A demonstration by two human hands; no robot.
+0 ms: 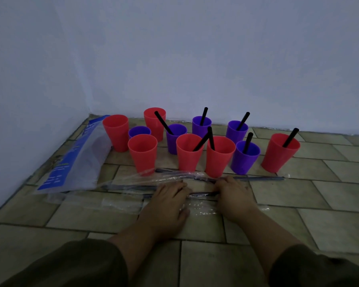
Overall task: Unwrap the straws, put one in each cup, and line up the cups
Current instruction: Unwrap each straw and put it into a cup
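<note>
Several red and purple cups stand on the tiled floor in a loose cluster. Several hold a black straw, such as the far-right red cup (pixel 279 153). The red cup at the left back (pixel 116 132), the small purple cup (pixel 139 131) and the red cup in front of it (pixel 143 154) hold no straw that I can see. Wrapped black straws (pixel 259 178) lie in front of the cups. My left hand (pixel 168 200) and my right hand (pixel 233 196) both grip one wrapped straw (pixel 203 194) low over the floor, one at each end.
A blue and clear plastic bag (pixel 75 160) lies at the left by the wall. Clear wrappers (pixel 120 206) are strewn in front of my hands. Walls close off the back and the left side.
</note>
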